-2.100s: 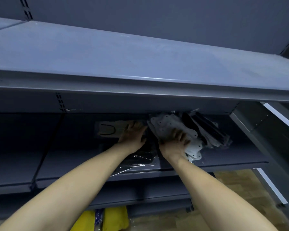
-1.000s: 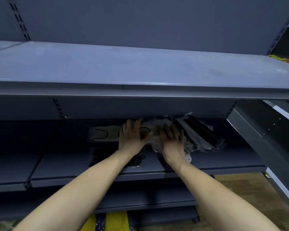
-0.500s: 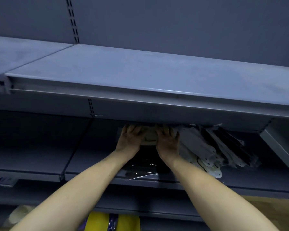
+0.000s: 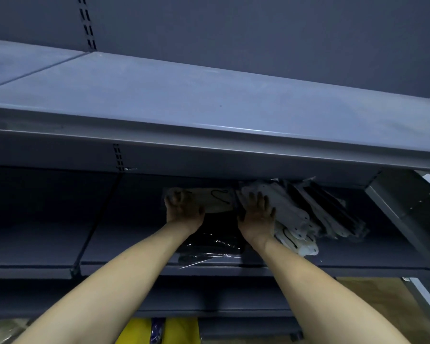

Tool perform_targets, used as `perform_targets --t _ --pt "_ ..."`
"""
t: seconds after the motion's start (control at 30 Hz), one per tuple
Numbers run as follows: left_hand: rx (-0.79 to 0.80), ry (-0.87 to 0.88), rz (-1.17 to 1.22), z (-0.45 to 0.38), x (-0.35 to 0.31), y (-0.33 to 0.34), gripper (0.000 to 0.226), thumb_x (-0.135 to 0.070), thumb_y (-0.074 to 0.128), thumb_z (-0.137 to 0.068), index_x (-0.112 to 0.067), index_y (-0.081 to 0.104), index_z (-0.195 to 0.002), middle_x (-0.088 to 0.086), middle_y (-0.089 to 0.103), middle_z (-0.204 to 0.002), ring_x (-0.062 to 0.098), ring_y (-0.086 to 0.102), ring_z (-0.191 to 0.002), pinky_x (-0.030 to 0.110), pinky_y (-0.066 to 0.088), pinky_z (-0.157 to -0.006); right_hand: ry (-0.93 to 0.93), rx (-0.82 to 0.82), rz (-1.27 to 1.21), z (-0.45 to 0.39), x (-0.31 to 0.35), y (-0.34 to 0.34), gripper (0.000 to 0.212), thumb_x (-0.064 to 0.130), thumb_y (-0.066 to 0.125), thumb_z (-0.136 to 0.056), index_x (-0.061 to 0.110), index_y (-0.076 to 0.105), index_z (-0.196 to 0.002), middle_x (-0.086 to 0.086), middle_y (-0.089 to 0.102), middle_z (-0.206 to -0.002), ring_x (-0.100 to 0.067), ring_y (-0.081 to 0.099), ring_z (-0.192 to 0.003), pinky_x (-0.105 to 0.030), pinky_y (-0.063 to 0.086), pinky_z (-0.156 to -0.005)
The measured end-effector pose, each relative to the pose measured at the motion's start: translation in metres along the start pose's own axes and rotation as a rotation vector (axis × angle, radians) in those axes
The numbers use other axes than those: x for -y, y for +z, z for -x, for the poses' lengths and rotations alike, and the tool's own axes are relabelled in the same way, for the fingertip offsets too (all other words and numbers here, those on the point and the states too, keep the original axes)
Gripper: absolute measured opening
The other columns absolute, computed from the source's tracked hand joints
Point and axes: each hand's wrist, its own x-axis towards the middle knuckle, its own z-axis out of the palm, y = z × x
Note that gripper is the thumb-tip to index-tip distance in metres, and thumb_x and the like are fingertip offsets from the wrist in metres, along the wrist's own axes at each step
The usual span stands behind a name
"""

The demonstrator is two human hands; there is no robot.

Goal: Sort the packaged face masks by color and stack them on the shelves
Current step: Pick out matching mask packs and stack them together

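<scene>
Both hands on the mask packets, deep in the middle shelf.

My left hand (image 4: pixel 183 209) lies on the left end of a beige mask packet (image 4: pixel 217 199), fingers bent over its edge; whether they grip it I cannot tell in this dim light. At 3 o'clock from it, my right hand (image 4: pixel 257 211) rests with fingers spread and straight on the leaning pile of white packets (image 4: pixel 287 212), which fans toward 4 o'clock beside some black packets (image 4: pixel 333 207). Between my wrists, at 6 o'clock from the beige packet, a stack of black packets in clear wrap (image 4: pixel 212 245) lies flat near the front of the shelf (image 4: pixel 358 259). The upper shelf (image 4: pixel 184 105) hangs over all of it.
</scene>
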Motion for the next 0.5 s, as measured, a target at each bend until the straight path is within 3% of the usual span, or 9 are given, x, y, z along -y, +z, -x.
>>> perform_targets --t 0.07,0.17,0.33,0.5 --pt "-0.030 0.031 -0.018 0.003 -0.014 0.002 0.058 -0.044 0.036 -0.100 -0.013 0.031 -0.149 0.016 0.028 -0.155 0.040 0.029 -0.138 0.053 0.020 -0.116 0.117 0.007 0.017 0.000 -0.016 -0.001 0.077 0.047 0.038 -0.102 0.014 -0.001 -0.160 -0.013 -0.003 -0.167 -0.032 -0.003 -0.153 -0.054 0.005 -0.122" --pt "-0.071 0.161 0.001 0.008 -0.042 0.009 0.053 -0.041 0.038 -0.099 -0.017 0.036 -0.146 0.013 0.033 -0.151 0.036 0.033 -0.134 0.050 0.025 -0.113 0.200 0.028 -0.031 -0.001 -0.035 0.001 0.070 0.043 0.038 -0.102 0.014 0.011 -0.159 -0.012 0.014 -0.165 -0.032 0.011 -0.151 -0.052 0.016 -0.120" --pt "-0.106 0.327 -0.004 0.022 -0.084 0.015 0.055 -0.035 0.040 -0.099 -0.021 0.029 -0.151 0.009 0.032 -0.153 0.035 0.031 -0.136 0.046 0.027 -0.111 0.069 -0.086 0.017 0.009 -0.059 -0.005 0.045 0.025 0.048 -0.098 0.023 0.047 -0.143 -0.007 0.046 -0.145 -0.031 0.043 -0.129 -0.040 0.039 -0.102" --pt "-0.037 0.335 0.016 0.027 -0.107 0.020 0.066 -0.033 0.042 -0.100 -0.024 0.012 -0.158 0.012 0.012 -0.163 0.036 0.016 -0.147 0.048 0.020 -0.117 -0.057 -0.104 -0.039 0.011 -0.070 -0.006 0.037 0.020 0.048 -0.096 0.027 0.060 -0.131 -0.004 0.053 -0.138 -0.031 0.047 -0.124 -0.038 0.042 -0.099"
